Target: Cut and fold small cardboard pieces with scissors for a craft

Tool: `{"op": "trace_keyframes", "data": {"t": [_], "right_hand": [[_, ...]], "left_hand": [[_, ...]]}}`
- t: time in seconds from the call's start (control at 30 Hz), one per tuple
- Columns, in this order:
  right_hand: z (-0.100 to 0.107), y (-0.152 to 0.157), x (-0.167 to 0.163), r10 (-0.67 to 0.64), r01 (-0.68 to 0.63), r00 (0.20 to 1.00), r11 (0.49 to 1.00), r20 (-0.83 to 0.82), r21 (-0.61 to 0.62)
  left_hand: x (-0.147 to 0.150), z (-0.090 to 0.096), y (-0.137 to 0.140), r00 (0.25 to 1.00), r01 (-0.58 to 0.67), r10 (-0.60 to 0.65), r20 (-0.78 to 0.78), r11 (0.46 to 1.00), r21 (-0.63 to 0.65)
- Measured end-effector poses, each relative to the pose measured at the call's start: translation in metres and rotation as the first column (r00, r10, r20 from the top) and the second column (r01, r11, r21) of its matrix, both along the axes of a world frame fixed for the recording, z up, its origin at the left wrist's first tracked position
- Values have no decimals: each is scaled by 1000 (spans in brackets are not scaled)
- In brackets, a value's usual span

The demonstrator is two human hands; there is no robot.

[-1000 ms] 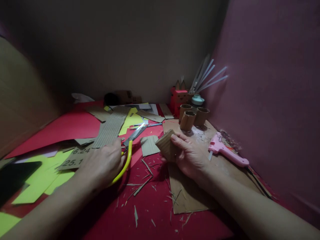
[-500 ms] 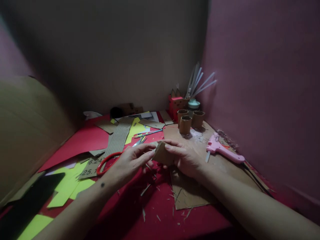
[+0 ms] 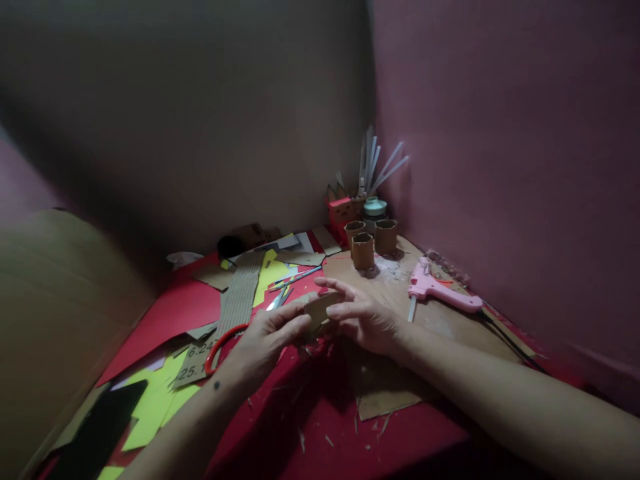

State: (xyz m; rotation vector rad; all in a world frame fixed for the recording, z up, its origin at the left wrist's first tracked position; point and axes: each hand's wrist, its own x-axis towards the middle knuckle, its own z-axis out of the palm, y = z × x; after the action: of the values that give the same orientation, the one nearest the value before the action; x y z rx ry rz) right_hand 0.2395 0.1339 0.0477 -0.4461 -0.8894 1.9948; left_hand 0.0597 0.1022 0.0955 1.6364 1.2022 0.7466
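While the left hand (image 3: 273, 333) pinches the left edge of a small cardboard piece (image 3: 319, 308) between thumb and fingers, the right hand (image 3: 364, 316) brings loosely spread fingers to its right side; whether they grip cannot be told. Above the red tabletop (image 3: 395, 443), left of the pink glue gun (image 3: 450, 297), the piece looks brown, flat and tilted.

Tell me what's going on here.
A person's left hand and right hand meet at a small cardboard piece; the left pinches it and the right has fingers against it. The scissors lie partly hidden by the left hand. A pink glue gun lies on the board to the right, and three tubes stand farther back.
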Motion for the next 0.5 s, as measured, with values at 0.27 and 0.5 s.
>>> {"op": "trace_keyframes", "data": {"t": [0.27,0.5], "right_hand": [[-10,1,-7,-48,49,999,980,-10,193],[-13,2,-10,-137,107,988,936,67,336]], "left_hand": [[3,-12,5,970,-173,214,-116,940,293],[1,-22,8,964,-238,222,150,966,98]]}}
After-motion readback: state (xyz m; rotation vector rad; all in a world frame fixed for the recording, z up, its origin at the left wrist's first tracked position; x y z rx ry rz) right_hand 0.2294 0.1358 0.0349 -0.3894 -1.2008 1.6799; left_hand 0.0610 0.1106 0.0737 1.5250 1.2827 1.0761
